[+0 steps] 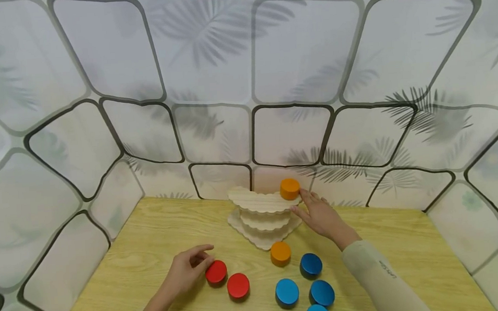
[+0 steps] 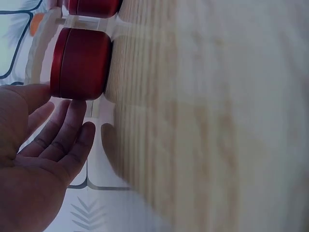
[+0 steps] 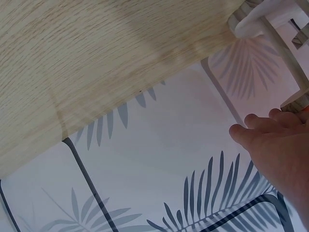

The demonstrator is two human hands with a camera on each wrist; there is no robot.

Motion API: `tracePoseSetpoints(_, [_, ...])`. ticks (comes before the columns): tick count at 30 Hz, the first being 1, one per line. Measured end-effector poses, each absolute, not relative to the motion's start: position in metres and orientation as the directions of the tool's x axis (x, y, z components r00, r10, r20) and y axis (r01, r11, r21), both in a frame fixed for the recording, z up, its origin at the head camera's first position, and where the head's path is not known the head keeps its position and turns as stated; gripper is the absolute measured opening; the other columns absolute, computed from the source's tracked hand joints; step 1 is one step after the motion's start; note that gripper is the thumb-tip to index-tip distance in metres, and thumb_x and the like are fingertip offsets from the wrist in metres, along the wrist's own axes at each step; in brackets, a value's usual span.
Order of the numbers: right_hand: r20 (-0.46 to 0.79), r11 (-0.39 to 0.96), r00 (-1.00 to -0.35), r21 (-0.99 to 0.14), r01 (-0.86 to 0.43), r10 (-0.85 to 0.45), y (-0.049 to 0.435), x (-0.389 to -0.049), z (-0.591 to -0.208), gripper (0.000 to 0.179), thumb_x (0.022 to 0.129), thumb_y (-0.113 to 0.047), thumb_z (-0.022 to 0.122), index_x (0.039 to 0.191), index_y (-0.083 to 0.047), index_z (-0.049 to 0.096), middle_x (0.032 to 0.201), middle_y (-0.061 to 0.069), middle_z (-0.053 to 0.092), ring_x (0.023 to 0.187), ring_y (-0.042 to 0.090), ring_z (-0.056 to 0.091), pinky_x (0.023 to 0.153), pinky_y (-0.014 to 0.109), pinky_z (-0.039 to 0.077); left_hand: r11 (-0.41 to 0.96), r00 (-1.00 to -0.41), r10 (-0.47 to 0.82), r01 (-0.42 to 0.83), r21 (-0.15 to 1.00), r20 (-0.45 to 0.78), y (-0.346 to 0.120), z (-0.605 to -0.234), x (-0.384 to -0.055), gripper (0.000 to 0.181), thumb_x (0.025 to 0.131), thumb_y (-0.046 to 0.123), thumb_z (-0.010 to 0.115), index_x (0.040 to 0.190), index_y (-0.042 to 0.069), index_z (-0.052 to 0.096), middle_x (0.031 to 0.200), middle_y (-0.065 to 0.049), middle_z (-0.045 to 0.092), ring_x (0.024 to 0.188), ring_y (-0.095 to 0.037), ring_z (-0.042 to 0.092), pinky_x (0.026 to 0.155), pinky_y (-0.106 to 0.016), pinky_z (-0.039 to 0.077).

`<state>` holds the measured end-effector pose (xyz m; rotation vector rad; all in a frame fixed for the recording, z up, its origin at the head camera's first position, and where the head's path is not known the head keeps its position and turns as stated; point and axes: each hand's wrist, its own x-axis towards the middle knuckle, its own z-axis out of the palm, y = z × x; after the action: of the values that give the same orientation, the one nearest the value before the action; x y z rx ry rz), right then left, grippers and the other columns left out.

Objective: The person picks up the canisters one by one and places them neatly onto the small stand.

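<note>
A pale wooden three-tier stand with scalloped edges [image 1: 263, 203] stands by the back wall. On its top tier, toward the right end, sits an orange round tin [image 1: 289, 189]. My right hand [image 1: 322, 216] is beside that tin, fingers extended at its side and thumb by the tier's edge; the right wrist view shows straight fingers beside the stand's wooden edge [image 3: 295, 102]. At the front left, my left hand [image 1: 185, 271] is at a red round tin [image 1: 216, 272]. Its thumb meets the tin's lid edge, while the loosely bent fingers [image 2: 72, 123] lie close under the tin.
Two more red tins [image 1: 238, 286] stand nearer me. A second orange tin [image 1: 280, 253] is in front of the stand, with several blue tins [image 1: 287, 292] to its right and nearer. Patterned white walls [image 1: 291, 133] border the wooden table [image 1: 150, 230] at the back and sides.
</note>
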<state>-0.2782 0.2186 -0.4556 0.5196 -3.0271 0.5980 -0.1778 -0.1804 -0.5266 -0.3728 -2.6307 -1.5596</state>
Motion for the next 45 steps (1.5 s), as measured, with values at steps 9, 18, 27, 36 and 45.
tracePoseSetpoints(9, [0.072, 0.873, -0.945, -0.367, -0.322, -0.319, 0.219, -0.279, -0.456, 0.083, 0.111, -0.056, 0.043, 0.166, 0.003, 0.021, 0.169, 0.027, 0.031, 0.154, 0.053, 0.031, 0.125, 0.07, 0.022, 0.43, -0.963, 0.218, 0.24, 0.87, 0.158, -0.181, -0.524, -0.169, 0.04, 0.094, 0.016, 0.081, 0.13, -0.001, 0.071, 0.102, -0.006, 0.076, 0.089, -0.006, 0.072, 0.079, -0.023, 0.061])
tracePoseSetpoints(18, [0.067, 0.872, -0.946, -0.37, -0.32, -0.318, 0.219, -0.28, -0.458, 0.084, 0.111, -0.057, 0.042, 0.167, 0.002, 0.02, 0.169, 0.027, 0.03, 0.154, 0.053, 0.03, 0.126, 0.069, 0.022, 0.462, -0.955, 0.282, 0.217, 0.86, 0.089, -0.18, -0.523, -0.163, 0.06, 0.089, 0.027, 0.087, 0.138, 0.001, 0.067, 0.121, -0.01, 0.075, 0.107, -0.022, 0.073, 0.093, -0.028, 0.06])
tracePoseSetpoints(27, [0.068, 0.876, -0.947, -0.363, -0.317, -0.314, 0.219, -0.281, -0.459, 0.084, 0.111, -0.057, 0.042, 0.167, 0.002, 0.02, 0.169, 0.028, 0.031, 0.154, 0.053, 0.031, 0.126, 0.069, 0.022, 0.483, -0.94, 0.334, 0.231, 0.845, 0.066, -0.18, -0.523, -0.161, 0.068, 0.087, 0.035, 0.089, 0.142, 0.002, 0.064, 0.127, -0.009, 0.074, 0.113, -0.023, 0.071, 0.098, -0.029, 0.058])
tracePoseSetpoints(36, [0.073, 0.871, -0.945, -0.37, -0.324, -0.32, 0.22, -0.281, -0.459, 0.084, 0.111, -0.057, 0.042, 0.167, 0.002, 0.02, 0.169, 0.028, 0.031, 0.154, 0.053, 0.031, 0.126, 0.069, 0.022, 0.529, -0.913, 0.405, 0.268, 0.805, 0.037, -0.181, -0.52, -0.162, 0.074, 0.083, 0.037, 0.091, 0.143, 0.005, 0.064, 0.139, -0.011, 0.069, 0.126, -0.034, 0.066, 0.105, -0.031, 0.056])
tracePoseSetpoints(45, [0.066, 0.872, -0.947, -0.375, -0.315, -0.314, 0.219, -0.28, -0.459, 0.085, 0.111, -0.058, 0.042, 0.167, 0.002, 0.019, 0.169, 0.028, 0.03, 0.154, 0.053, 0.03, 0.126, 0.069, 0.021, 0.525, -0.918, 0.396, 0.246, 0.815, 0.021, -0.18, -0.519, -0.162, 0.064, 0.083, 0.03, 0.092, 0.137, 0.005, 0.068, 0.134, -0.01, 0.07, 0.122, -0.032, 0.067, 0.103, -0.035, 0.058])
